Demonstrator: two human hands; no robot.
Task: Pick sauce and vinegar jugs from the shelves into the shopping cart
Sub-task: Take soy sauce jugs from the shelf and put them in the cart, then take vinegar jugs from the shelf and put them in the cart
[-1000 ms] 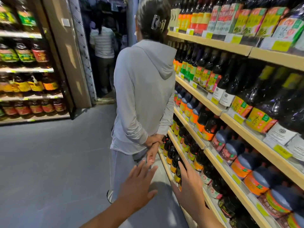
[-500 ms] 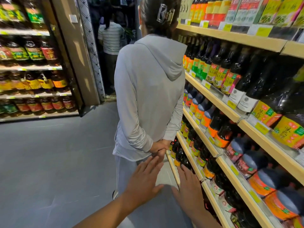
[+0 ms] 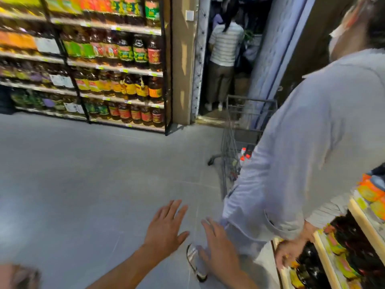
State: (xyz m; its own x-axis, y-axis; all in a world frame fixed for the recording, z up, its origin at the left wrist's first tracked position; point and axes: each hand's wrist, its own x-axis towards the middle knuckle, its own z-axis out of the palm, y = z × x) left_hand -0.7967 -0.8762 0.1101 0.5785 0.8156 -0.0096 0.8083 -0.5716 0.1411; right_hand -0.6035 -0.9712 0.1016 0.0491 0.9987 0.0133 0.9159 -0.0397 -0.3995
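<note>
Hovering empty with fingers spread over the smooth grey tiled floor [image 3: 73,184] are the left hand [image 3: 166,224] and right hand [image 3: 218,249]. Dark, blurred sauce jugs [image 3: 352,236] with unreadable yellow-orange labels fill the pale wooden shelves [image 3: 363,221] at right. The grey wire shopping cart [image 3: 231,142] stands ahead, red-capped bottles [image 3: 244,155] inside.

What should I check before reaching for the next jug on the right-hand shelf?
1. Left hand empty, fingers spread: ok.
2. Right hand empty: ok.
3. Path to shelf: not ok, person in grey hoodie stands between.
4. Shopping cart reachable: not ok, it sits beyond that person.
5. Cart room: cannot tell, mostly hidden.
6. Target jug choice: cannot tell, labels blurred.
</note>
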